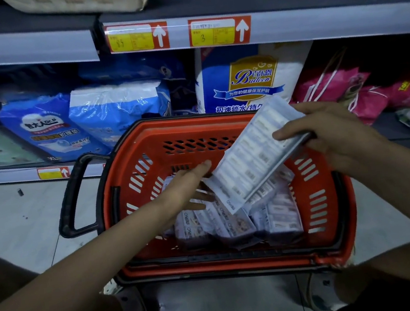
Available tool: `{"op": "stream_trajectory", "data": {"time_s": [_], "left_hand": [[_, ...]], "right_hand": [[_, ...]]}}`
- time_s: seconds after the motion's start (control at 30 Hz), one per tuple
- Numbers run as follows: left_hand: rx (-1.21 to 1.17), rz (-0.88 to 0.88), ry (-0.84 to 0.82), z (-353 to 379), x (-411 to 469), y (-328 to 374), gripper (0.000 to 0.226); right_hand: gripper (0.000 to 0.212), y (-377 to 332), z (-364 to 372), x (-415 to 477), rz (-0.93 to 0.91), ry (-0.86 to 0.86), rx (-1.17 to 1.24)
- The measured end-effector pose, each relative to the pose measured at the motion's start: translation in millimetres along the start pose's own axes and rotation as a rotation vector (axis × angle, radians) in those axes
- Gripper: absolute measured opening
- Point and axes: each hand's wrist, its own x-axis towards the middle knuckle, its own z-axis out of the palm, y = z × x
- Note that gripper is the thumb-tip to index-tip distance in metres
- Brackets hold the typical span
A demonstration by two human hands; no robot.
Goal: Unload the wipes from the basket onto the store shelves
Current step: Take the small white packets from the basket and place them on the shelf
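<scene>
Store shelves [311, 23] fill the upper half of your view, two tiers, the lower one just above a pale tiled floor [14, 215]. A red basket [146, 146] sits on that floor right in front of the lower tier, between your feet, with its black handle [72, 196] swung out to the left. Behind it on the lower tier: blue bagged packs [41, 122] at left, a tall white-and-blue pack [249, 78] in the middle, pink packs [344, 88] at right. A long wipes pack [252, 155] slants over the basket's right half, top end raised above the far rim, bottom end dipping inside. Your right hand [329, 131] grips its upper part, fingers curled over the edge. Loose wipes packs [232, 223] lie jumbled on the basket bottom, toward the near side. Your left hand [189, 185] reaches into the basket with fingers straight, holding nothing, beside the long pack's lower end; contact cannot be told. Two red-and-yellow price tags [220, 30] with white up-arrows sit on the upper shelf rail.
</scene>
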Motion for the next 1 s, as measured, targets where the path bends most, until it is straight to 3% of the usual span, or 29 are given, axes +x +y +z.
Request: {"op": "stream_trajectory", "data": {"time_s": [0.07, 0.2, 0.37, 0.43, 0.5, 0.6, 0.73, 0.83, 0.93, 1.0], "left_hand": [[-0.143, -0.013, -0.015, 1, -1, 2, 0.055], [-0.398, -0.056, -0.041, -3, -4, 7, 0.055], [-0.561, -0.133, -0.507, -15, -15, 11, 0.064], [-0.606, -0.124, -0.588, -15, -19, 14, 0.066], [-0.643, -0.074, -0.572, -15, -21, 18, 0.061], [-0.651, 0.048, -0.457, -12, -23, 22, 0.057], [-0.243, 0.442, -0.07, -11, -22, 24, 0.057], [0.398, 0.859, 0.276, -20, -20, 24, 0.079], [1.017, 1.191, 0.433, -19, -18, 19, 0.1], [1.14, 1.266, 0.475, -16, -16, 13, 0.104]], "right_hand": [[0.037, 2, -3, 4, 0.022, -0.037, 0.092], [0.063, 3, -6, 6, 0.037, -0.174, 0.305], [0.06, 0, -5, 2, -0.041, -0.278, 0.431], [0.062, -3, -6, 2, -0.069, -0.317, 0.442], [0.061, -7, -5, 4, -0.091, -0.337, 0.443], [0.064, -8, -3, 10, -0.092, -0.229, 0.46], [0.039, 9, 2, 11, 0.138, -0.102, 0.412], [0.028, 23, 16, 5, 0.321, -0.128, 0.454], [0.032, 33, 30, 2, 0.374, -0.146, 0.393], [0.039, 35, 34, 1, 0.384, -0.17, 0.368]]}}
